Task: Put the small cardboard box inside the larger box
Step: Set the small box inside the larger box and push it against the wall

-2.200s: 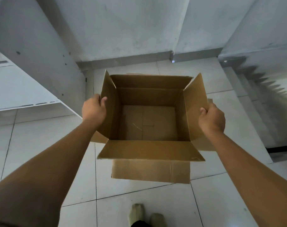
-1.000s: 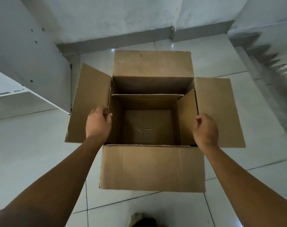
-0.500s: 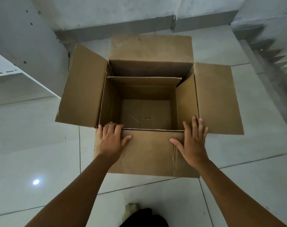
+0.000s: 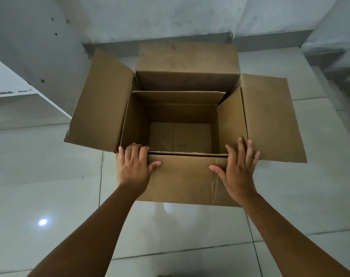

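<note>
I see the small cardboard box (image 4: 180, 136) sitting inside the larger box (image 4: 187, 177) on the tiled floor (image 4: 40, 186), top flaps open; both hands rest flat on the larger box's near flap. Left hand (image 4: 136, 168) fingers curl over the fold, gripping nothing; right hand (image 4: 239, 169) is splayed, palm down.

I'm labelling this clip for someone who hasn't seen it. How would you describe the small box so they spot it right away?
On the pale tiled floor stands a larger box with its four flaps splayed outward. The small cardboard box sits nested inside it, open and empty; its flaps stand up within the outer walls instead of folding out.
</note>
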